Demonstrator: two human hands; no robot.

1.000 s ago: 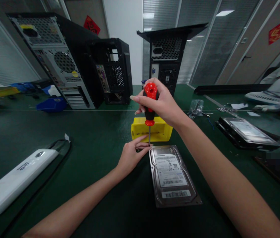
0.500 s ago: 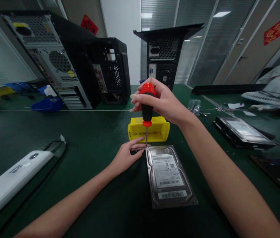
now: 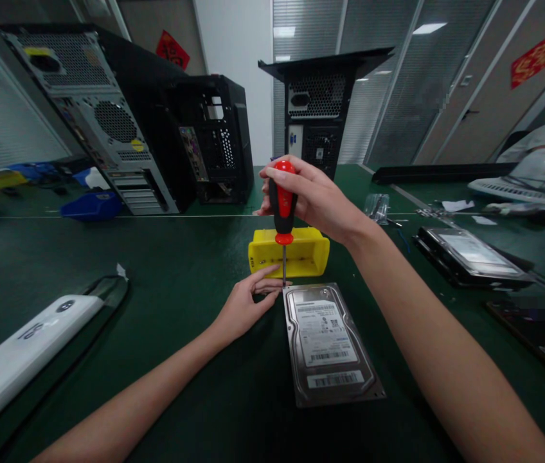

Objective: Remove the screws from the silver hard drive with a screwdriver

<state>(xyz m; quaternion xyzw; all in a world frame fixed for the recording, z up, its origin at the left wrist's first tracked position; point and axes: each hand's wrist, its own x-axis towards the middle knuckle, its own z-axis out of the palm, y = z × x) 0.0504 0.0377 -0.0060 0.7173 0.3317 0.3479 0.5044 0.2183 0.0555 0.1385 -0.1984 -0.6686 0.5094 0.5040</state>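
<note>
My right hand (image 3: 318, 196) is closed round the handle of a red and black screwdriver (image 3: 284, 206), which stands upright. Its tip meets the upper left corner of a silver hard drive (image 3: 325, 341) lying label up on the green table (image 3: 180, 399). My left hand (image 3: 248, 305) rests at that same corner, thumb and fingers reaching to the tip; whether they hold something small there is hidden. Just behind the drive is a yellow bin (image 3: 318, 251), its open side facing me, with a few tiny parts inside.
Computer cases (image 3: 142, 116) stand at the back left, and another case (image 3: 321, 116) at the back centre. A white power strip (image 3: 31, 354) with a black cable lies left. On the right are another drive (image 3: 475, 251), a circuit board (image 3: 537, 341) and a person's pale sleeve (image 3: 542, 145).
My right fingers have shifted on the screwdriver handle, which has turned and shows more of its red side. My left hand and the drive stay in place.
</note>
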